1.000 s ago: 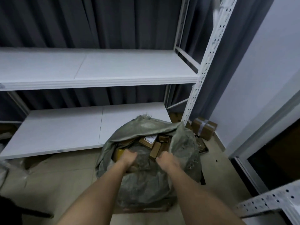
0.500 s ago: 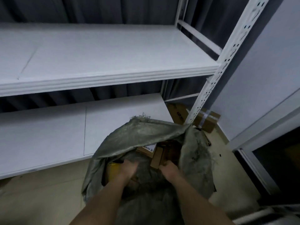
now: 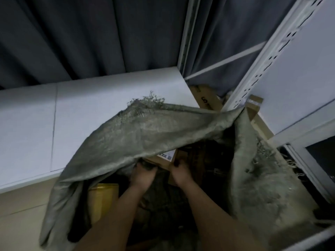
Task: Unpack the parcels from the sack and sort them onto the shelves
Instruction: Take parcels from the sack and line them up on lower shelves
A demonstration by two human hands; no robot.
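Note:
A grey-green woven sack (image 3: 145, 131) stands open on the floor in front of the low white shelf (image 3: 87, 105). Both my arms reach down into its mouth. My left hand (image 3: 143, 175) grips the dark near edge of the sack. My right hand (image 3: 179, 172) has its fingers curled on the same edge, close to a brown cardboard parcel with a white label (image 3: 165, 157). Another parcel wrapped in yellow tape (image 3: 103, 196) lies in the sack at the left. Deeper contents are dark and hard to make out.
The white perforated shelf upright (image 3: 253, 77) rises at the right, close to the sack. Brown cardboard boxes (image 3: 208, 100) lie on the floor behind it. A dark grey curtain (image 3: 90, 37) hangs behind the shelf. A light wall (image 3: 299, 78) and a door frame bound the right side.
My head has dropped lower and closer, so the upper shelf has left the view. Both hands have gone deeper into the sack mouth and the far flap now stands higher over them.

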